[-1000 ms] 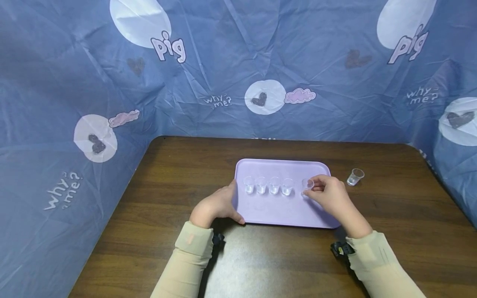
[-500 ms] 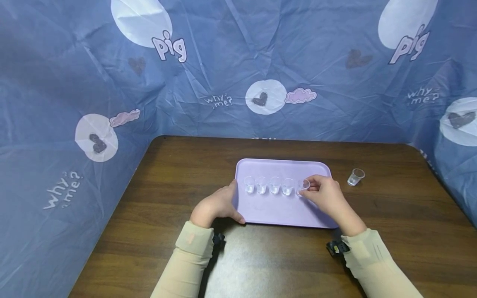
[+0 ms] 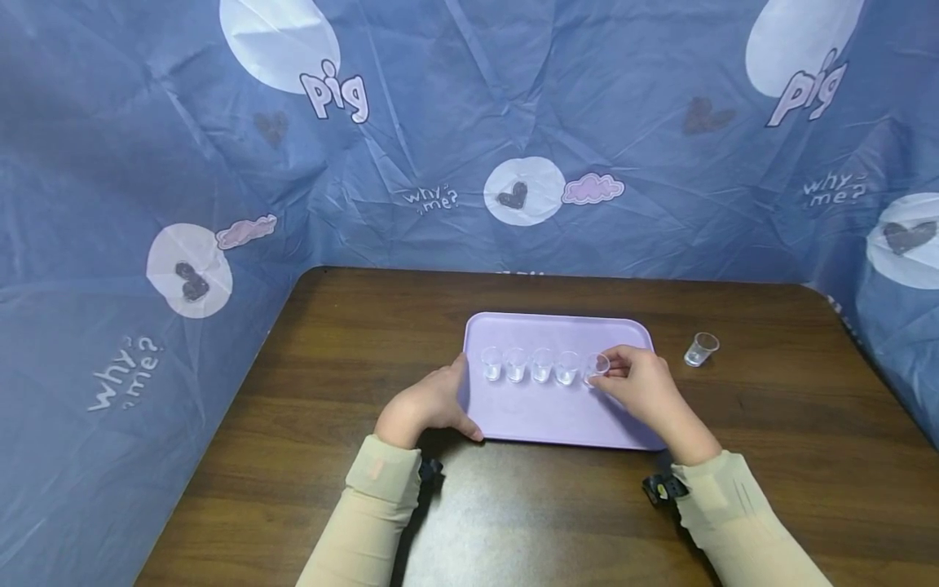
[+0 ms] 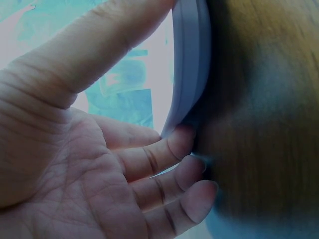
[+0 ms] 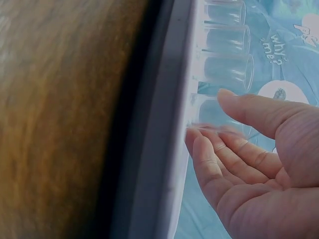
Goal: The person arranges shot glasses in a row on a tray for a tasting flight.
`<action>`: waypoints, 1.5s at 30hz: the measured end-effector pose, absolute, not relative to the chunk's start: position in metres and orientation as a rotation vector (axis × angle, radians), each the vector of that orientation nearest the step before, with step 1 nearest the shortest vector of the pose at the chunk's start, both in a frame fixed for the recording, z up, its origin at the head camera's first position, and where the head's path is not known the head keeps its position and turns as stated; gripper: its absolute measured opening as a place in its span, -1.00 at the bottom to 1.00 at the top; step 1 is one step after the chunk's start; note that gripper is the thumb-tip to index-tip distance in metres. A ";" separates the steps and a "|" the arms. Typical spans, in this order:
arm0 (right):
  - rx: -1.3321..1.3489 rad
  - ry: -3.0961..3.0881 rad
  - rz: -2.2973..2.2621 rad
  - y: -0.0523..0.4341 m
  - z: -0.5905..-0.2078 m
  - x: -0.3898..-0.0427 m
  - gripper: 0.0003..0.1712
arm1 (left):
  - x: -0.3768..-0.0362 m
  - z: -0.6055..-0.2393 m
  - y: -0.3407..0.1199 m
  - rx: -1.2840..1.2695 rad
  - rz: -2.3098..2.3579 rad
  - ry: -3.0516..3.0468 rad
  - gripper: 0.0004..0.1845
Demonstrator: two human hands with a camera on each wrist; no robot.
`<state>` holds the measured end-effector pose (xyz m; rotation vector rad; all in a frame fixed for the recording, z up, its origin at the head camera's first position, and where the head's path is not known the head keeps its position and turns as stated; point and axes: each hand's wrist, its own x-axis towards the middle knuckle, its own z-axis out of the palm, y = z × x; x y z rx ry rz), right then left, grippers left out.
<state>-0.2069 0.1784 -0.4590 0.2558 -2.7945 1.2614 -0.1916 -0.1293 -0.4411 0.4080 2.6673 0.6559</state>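
On a lilac tray (image 3: 535, 420) several small clear plastic cups (image 3: 542, 365) stand upright in a row running left to right. My right hand (image 3: 641, 383) has thumb and fingertips around the cup (image 3: 596, 371) at the row's right end, pinching its side. The right wrist view has the thumb (image 5: 239, 107) on one side of that cup and the fingers on the other. At the tray's near left corner, my left hand (image 3: 429, 403) rests against the rim, thumb along the front edge. Its fingers (image 4: 169, 169) lie loosely against the tray in the left wrist view.
One more clear cup (image 3: 702, 349) stands on the brown wooden table (image 3: 352, 326), right of the tray. Blue printed sheeting (image 3: 411, 130) hangs behind the table and along both sides. A dark wrist device (image 3: 663, 489) sits at the right cuff.
My right hand has moved slightly left with its cup, closing the gap to the row, and has stayed there over the last half second. The left hand and tray have not moved.
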 end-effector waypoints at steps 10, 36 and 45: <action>0.256 -2.812 1.233 0.177 -0.457 -0.206 -0.65 | -0.193 -0.443 -0.130 0.413 0.644 2.674 0.41; 0.250 -2.777 1.319 0.211 -0.440 -0.203 -0.56 | -0.192 -0.442 -0.129 0.415 0.698 2.662 0.43; 0.210 -2.654 1.286 0.220 -0.436 -0.201 -0.60 | -0.192 -0.443 -0.129 0.420 0.698 2.666 0.43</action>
